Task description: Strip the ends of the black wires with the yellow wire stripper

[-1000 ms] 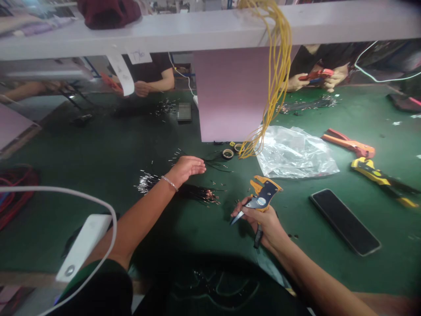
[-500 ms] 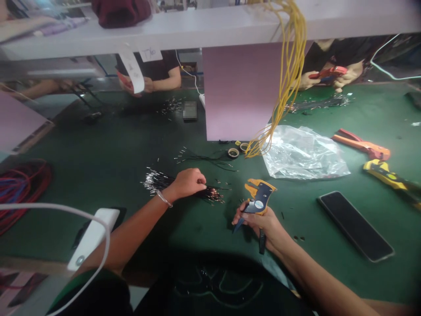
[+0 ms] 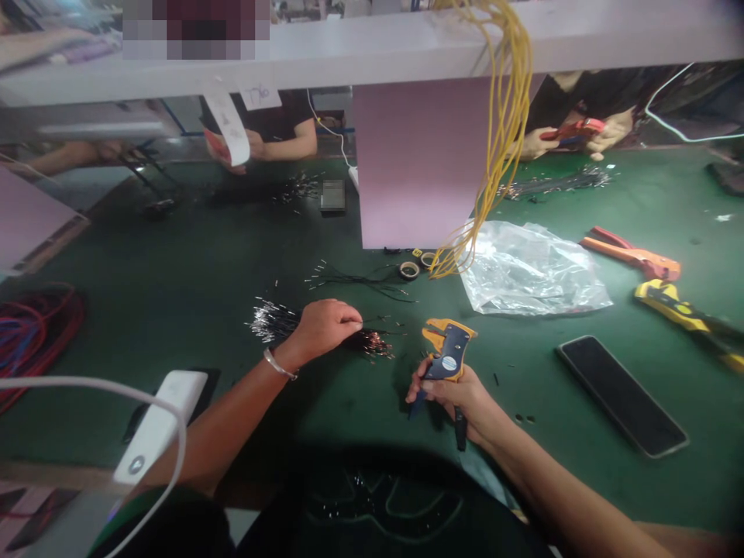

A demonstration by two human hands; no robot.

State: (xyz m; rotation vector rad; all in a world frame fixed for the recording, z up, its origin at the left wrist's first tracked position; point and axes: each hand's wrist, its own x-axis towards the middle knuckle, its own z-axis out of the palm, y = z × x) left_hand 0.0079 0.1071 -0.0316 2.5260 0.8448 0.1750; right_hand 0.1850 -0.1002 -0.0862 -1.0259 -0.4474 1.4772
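The left hand [image 3: 328, 325], a silvery bracelet [image 3: 279, 364] around its wrist, lies palm down over a thick bundle of thin black wires [image 3: 279, 319] with silvery tips at one end and bare copper at the other. The silvery tips fan out to the left of this hand, and the copper ends show just right of its fingertips. Its thumb and forefinger are drawn together near the copper ends; whether they pinch a wire, I cannot tell.

The right hand [image 3: 465, 394] is closed around a yellow and dark-blue wire stripper with a round pale label [image 3: 452, 353]. The tool's yellow jaws point up and away from the person, above the fingers and apart from the bundle. Both hands are over a dark green tabletop [image 3: 325, 422].

Just beyond the left hand lies a small loose group of black wires [image 3: 360, 280], with two rolls of black tape [image 3: 408, 270] at its right end. Beyond the right hand, long thin yellow wires [image 3: 504, 124] hang from a white shelf [image 3: 325, 62], their ends near a crumpled clear plastic bag [image 3: 535, 267].

Right of the right hand rests a black rectangular phone [image 3: 621, 395]; farther out are orange-red pliers [image 3: 642, 257] and a yellow-and-black hand tool [image 3: 668, 304]. A slim white block with a round mark [image 3: 163, 422] lies beside the left forearm. Past the right hand, well apart, a co-worker's hands [image 3: 607, 136] hold a red tool [image 3: 575, 133].
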